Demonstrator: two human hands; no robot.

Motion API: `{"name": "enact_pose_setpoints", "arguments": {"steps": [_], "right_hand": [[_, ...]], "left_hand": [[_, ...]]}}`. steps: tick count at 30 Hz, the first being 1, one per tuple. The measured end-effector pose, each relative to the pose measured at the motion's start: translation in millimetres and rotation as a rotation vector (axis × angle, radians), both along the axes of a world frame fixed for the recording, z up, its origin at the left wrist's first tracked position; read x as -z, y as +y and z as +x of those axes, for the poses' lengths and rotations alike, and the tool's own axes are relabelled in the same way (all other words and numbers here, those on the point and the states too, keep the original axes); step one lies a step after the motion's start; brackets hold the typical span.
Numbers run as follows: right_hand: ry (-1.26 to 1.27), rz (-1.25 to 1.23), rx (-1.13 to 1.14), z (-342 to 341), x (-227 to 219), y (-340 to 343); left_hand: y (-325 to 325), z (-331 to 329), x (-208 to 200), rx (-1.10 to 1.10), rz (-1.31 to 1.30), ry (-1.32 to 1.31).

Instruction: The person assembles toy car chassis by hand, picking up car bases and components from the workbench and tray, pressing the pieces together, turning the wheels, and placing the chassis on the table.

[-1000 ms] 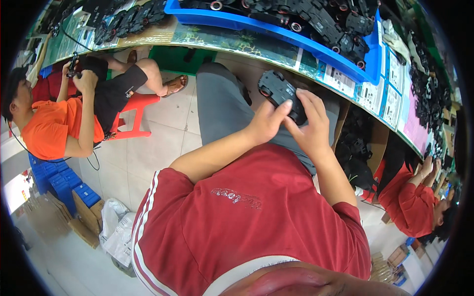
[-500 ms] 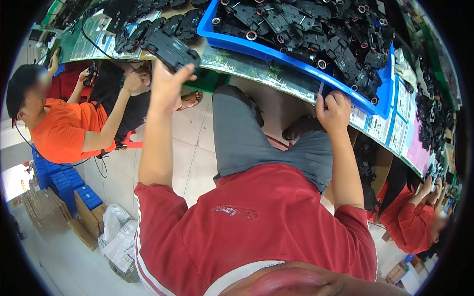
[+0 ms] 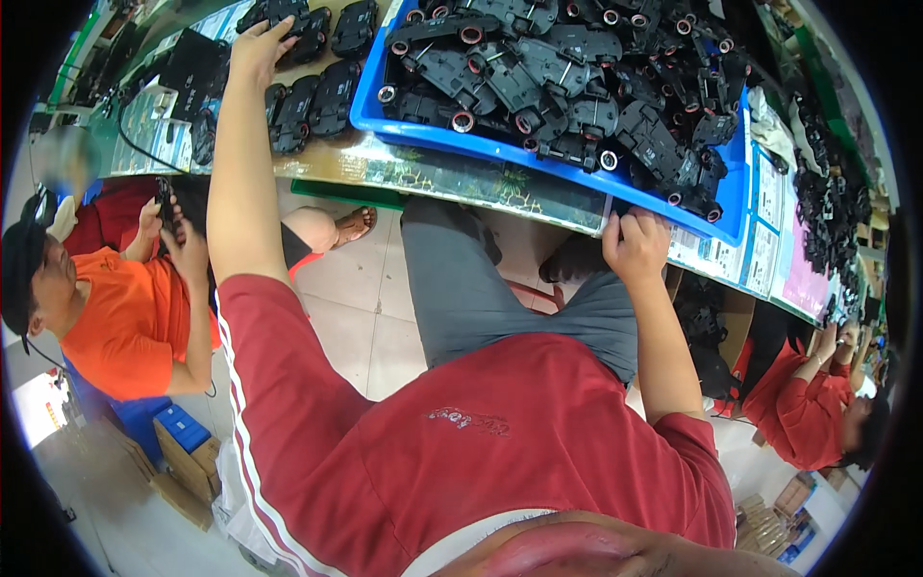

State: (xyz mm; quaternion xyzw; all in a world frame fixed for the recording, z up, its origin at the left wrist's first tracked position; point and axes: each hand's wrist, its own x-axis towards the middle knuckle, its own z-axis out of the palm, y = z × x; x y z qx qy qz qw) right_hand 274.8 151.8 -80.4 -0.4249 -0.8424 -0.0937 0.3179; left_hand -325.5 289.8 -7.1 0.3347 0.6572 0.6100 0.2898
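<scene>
My left hand (image 3: 261, 53) reaches to the far left of the table, its fingers closed round a black toy car chassis (image 3: 273, 11) at the end of a row. More black chassis (image 3: 334, 96) stand side by side just nearer than that hand. At the table's front edge (image 3: 481, 184), my right hand (image 3: 636, 248) is curled with bent fingers over the edge, right below the rim of a blue tray (image 3: 481, 144). Loose chassis (image 3: 567, 60) with red-ringed wheels are heaped in the tray.
A black cable (image 3: 135, 135) loops over the table's left part. Printed sheets (image 3: 750, 255) and a white cloth (image 3: 774, 130) lie right of the tray. A person in orange (image 3: 125, 322) sits at left with a small black part; another in red (image 3: 793, 413) works at right.
My left hand has carried a chassis away to the far left, up to the row. My right hand stays at the table edge. The person in orange has brought both hands together.
</scene>
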Motion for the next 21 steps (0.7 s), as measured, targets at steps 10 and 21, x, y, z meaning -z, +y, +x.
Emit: {"name": "enact_pose_setpoints", "arguments": {"steps": [10,21], "right_hand": [[-0.065,-0.043,0.03,3.1,0.9,-1.3],[-0.063,-0.028,0.004,-1.9,-0.1,2.6]], "left_hand": [[124.1,-29.8,20.7,-0.074,-0.202,0.07],[97.0,-41.1,39.5,-0.322,-0.219,1.416]]}}
